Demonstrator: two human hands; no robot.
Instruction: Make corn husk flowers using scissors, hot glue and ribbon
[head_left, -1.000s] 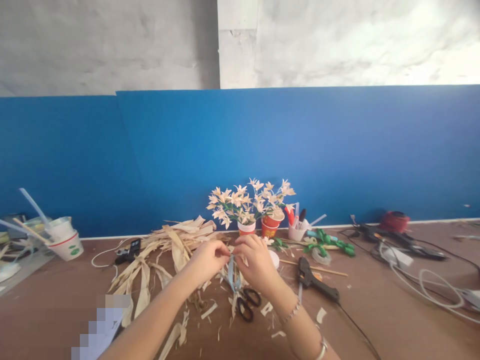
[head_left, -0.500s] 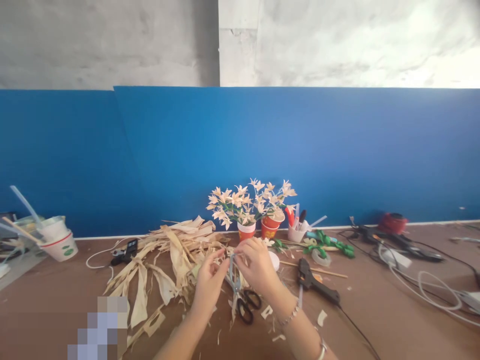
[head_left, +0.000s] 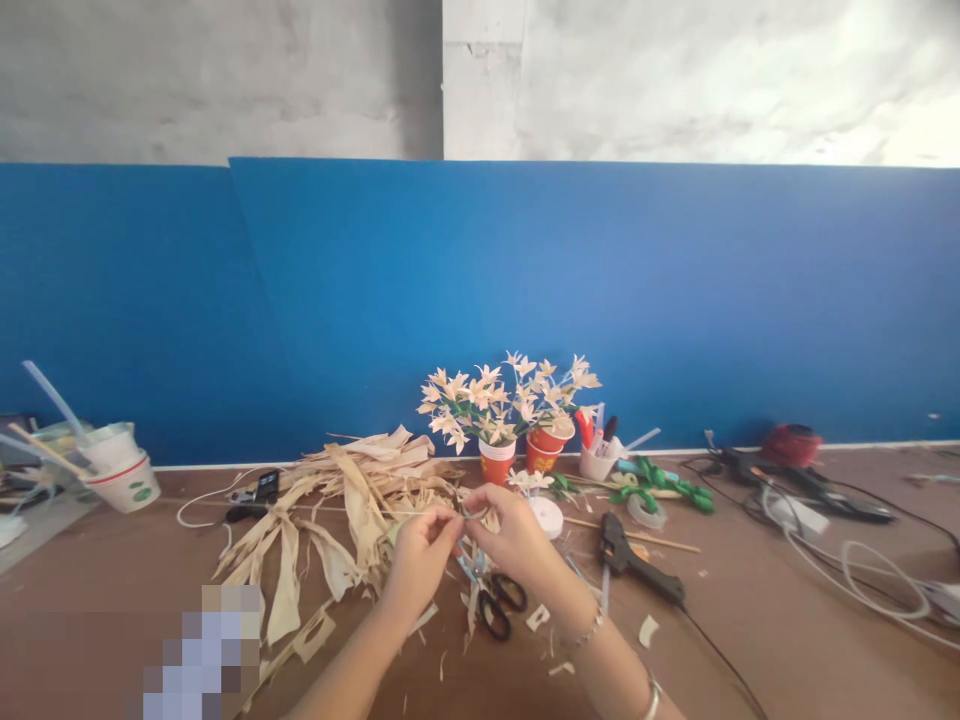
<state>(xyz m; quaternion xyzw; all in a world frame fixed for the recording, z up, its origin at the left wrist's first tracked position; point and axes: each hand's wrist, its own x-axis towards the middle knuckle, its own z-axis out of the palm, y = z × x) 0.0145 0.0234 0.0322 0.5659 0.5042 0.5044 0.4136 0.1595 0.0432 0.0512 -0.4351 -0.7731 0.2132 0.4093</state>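
My left hand (head_left: 426,548) is closed in a pinch on a thin pale strand (head_left: 330,509) that reaches out leftward over the dried husks. Right beside it, my right hand (head_left: 506,525) is pinched too, its fingertips meeting the left ones; what they hold there is hidden. Below the fingers lie scissors (head_left: 495,607) with black handles. A pile of dried husk strips (head_left: 360,510) spreads to the left. Just beyond my right hand are a loose pale flower (head_left: 531,481) and a roll of white tape (head_left: 549,517).
Two red paper cups (head_left: 496,462) hold husk flowers (head_left: 487,395) at the back. A glue gun (head_left: 637,565) lies on the right, its cord trailing forward. Green tape pieces (head_left: 667,485), a cup of tools (head_left: 597,462) and white cables (head_left: 862,580) lie farther right. Stacked cups (head_left: 124,480) stand left.
My hands have come together at the fingertips. The pale strand now stretches leftward from them, where before a bluish strip hung between the fingers. The view has shifted slightly.
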